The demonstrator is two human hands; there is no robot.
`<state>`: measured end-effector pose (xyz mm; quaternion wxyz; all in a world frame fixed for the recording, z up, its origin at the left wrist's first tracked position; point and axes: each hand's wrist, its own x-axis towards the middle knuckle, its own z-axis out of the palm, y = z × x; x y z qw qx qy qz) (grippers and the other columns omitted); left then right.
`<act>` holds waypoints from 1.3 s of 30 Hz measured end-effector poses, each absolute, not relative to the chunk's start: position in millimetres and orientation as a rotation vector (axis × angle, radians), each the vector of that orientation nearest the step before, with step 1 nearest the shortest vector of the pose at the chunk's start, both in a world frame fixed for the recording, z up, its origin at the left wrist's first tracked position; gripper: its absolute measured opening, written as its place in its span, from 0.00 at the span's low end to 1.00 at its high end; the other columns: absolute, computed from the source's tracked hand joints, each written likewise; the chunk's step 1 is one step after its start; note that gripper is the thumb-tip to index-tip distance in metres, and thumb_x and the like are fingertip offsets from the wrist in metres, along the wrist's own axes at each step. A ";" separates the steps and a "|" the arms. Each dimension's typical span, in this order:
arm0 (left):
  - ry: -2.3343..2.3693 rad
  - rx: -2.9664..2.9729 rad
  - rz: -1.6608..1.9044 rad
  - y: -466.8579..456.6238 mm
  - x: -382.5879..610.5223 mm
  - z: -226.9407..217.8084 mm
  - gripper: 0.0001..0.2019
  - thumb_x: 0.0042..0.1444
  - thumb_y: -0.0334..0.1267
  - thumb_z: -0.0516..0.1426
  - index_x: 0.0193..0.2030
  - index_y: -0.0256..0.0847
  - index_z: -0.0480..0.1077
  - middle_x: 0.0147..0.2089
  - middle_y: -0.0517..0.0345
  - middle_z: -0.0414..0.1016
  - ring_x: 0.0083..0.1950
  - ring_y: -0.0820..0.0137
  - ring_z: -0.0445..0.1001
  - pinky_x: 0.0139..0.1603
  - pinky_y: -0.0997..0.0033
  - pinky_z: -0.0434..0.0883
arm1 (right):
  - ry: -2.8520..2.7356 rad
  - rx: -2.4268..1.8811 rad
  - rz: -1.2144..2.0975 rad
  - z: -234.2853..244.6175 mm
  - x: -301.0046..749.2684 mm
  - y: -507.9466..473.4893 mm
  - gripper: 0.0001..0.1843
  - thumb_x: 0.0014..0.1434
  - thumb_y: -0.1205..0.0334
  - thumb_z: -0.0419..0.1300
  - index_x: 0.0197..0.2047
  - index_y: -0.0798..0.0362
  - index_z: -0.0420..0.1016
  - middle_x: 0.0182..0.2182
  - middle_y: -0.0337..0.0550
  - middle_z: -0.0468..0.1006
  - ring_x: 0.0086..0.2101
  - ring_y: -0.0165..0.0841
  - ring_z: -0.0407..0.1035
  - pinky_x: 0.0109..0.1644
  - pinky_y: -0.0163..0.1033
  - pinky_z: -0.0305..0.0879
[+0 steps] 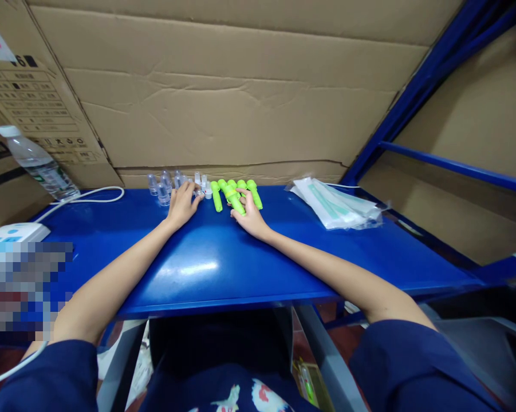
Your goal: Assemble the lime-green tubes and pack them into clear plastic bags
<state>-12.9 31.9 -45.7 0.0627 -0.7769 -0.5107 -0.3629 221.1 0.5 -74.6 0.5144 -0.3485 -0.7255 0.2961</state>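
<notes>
Even, fairly bright overhead light; soft glare patch on blue table (193,268). Wide-angle bend at edges, cardboard wall (240,103) bowed. Small items far off, detail perhaps soft. Pixelated block lower left. Under-table dim.

green caps (236,196) | clear vials (163,186) | glossy blue table (206,257) | brown cardboard (240,97) | white-teal packets (339,206)

Short navy sleeves, bare forearms — dark top (colourful print).

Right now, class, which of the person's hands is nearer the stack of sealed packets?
Right. The right hand lies left of the packets, on the green pieces; the left hand is farther left.
</notes>
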 end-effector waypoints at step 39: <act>-1.426 -2.533 -2.373 33.5 8.6 -41.0 0.20 0.60 0.54 0.60 0.49 0.40 0.70 0.41 0.53 0.77 0.38 0.69 0.77 0.37 0.71 0.74 | -2.040 -0.777 0.553 -68.9 220.3 -14.1 0.30 0.59 0.66 0.55 0.64 0.52 0.55 0.39 0.48 0.76 0.42 0.42 0.74 0.54 0.53 0.70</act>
